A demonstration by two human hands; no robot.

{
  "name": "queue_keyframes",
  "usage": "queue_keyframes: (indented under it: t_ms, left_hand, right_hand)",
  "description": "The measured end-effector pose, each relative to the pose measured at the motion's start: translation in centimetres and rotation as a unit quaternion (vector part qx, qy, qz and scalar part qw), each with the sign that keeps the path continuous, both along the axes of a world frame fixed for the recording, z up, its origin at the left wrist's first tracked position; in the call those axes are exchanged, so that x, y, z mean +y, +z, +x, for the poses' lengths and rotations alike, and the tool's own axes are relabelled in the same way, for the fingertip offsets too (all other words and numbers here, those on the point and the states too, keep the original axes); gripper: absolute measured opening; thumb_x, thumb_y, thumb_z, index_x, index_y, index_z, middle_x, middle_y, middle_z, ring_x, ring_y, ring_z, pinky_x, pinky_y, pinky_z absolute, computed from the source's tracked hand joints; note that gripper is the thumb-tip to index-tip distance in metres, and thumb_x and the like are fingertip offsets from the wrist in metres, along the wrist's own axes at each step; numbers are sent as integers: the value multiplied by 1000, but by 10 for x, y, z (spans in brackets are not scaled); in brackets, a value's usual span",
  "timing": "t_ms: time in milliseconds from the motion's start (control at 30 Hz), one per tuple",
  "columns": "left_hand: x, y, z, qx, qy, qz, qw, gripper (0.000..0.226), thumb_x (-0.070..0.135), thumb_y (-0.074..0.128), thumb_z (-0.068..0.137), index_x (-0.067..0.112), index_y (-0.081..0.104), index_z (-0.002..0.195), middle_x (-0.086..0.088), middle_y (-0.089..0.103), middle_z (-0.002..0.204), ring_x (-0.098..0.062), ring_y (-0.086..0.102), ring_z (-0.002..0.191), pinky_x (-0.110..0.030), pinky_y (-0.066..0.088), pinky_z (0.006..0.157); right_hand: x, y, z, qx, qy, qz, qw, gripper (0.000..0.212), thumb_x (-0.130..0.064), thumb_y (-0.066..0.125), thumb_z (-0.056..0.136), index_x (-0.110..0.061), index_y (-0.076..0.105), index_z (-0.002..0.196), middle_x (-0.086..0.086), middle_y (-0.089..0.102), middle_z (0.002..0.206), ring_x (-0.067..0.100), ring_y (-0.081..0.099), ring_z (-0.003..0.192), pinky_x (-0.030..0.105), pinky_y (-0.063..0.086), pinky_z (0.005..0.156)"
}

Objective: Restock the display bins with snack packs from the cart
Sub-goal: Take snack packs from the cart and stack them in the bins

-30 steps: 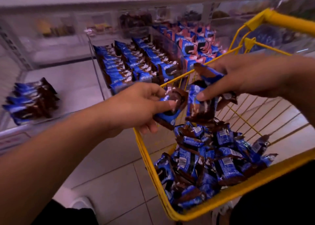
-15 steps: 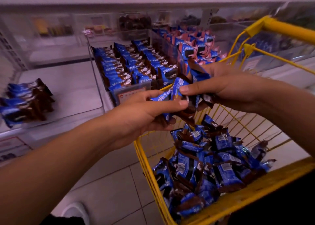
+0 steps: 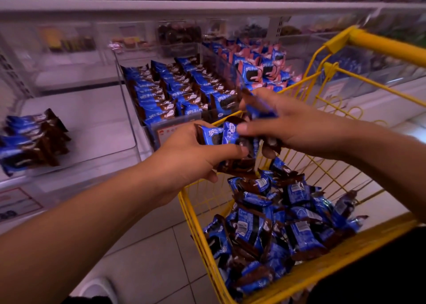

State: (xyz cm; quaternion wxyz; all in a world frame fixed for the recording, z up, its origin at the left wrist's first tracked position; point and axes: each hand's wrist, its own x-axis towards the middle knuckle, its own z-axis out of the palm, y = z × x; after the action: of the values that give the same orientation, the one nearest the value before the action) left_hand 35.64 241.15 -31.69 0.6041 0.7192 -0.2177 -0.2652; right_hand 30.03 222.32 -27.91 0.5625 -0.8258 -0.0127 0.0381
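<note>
Both hands meet above the yellow wire cart's (image 3: 288,285) front left corner. My left hand (image 3: 193,156) grips a bunch of blue and brown snack packs (image 3: 213,136). My right hand (image 3: 288,124) holds several more packs, its thumb pressing on one (image 3: 231,133) right beside the left bunch. A heap of loose packs (image 3: 283,223) fills the cart bottom. Just beyond the hands, a clear display bin (image 3: 161,128) holds neat rows of the same blue packs (image 3: 175,91). Another clear bin (image 3: 103,128) to its left has only a short stack of packs (image 3: 32,137) at its far left.
A bin of pink and blue packs (image 3: 260,68) stands behind the cart's far corner. The cart's yellow handle (image 3: 387,47) rises at upper right. More clear bins line the shelf behind. Tiled floor (image 3: 149,257) lies between the shelf and the cart.
Both hands rose from over the cart and came together with their packs, moving toward the filled bin's front edge. The view tilted slightly, showing more of the shelf.
</note>
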Motion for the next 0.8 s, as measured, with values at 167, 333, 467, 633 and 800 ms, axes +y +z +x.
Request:
queue_keyframes:
  t_ms: [167,333,467,633,800]
  left_hand:
    - [2,5,0,-8,18,0,1000,44,37,83,64,18,66,101,-8,76,83,-14,61,53,-22,39,39]
    - [9,5,8,9,57,-35,998,54,34,85,66,24,55,110,-7,76,82,-14,57,48,-22,36,36]
    - [10,2,10,4,70,-59,996,50,27,84,73,18,57,115,-5,75,89,-13,59,53,-21,43,42]
    - [10,1,9,21,81,-106,991,36,20,81,78,16,65,111,-8,73,90,-8,54,52,-20,47,48]
    - [10,1,11,42,90,-140,985,38,20,77,83,17,61,118,-5,76,100,-13,69,63,-22,55,57]
  right_hand:
    - [-27,12,4,95,-82,137,983,38,-26,52,91,3,60,113,10,69,88,21,66,61,24,41,36]
    - [-45,16,-3,136,-51,142,979,41,-37,58,84,-8,74,108,9,69,102,15,62,64,15,36,32]
    - [-41,16,-2,175,-1,251,952,43,-34,54,83,-3,74,107,9,59,95,18,57,64,18,43,39]
    - [-30,11,4,123,-21,212,969,25,-15,62,75,1,68,94,13,72,97,22,72,69,24,57,50]
    - [-32,3,7,65,7,153,986,39,-19,65,82,-15,66,121,7,73,115,24,72,99,33,61,72]
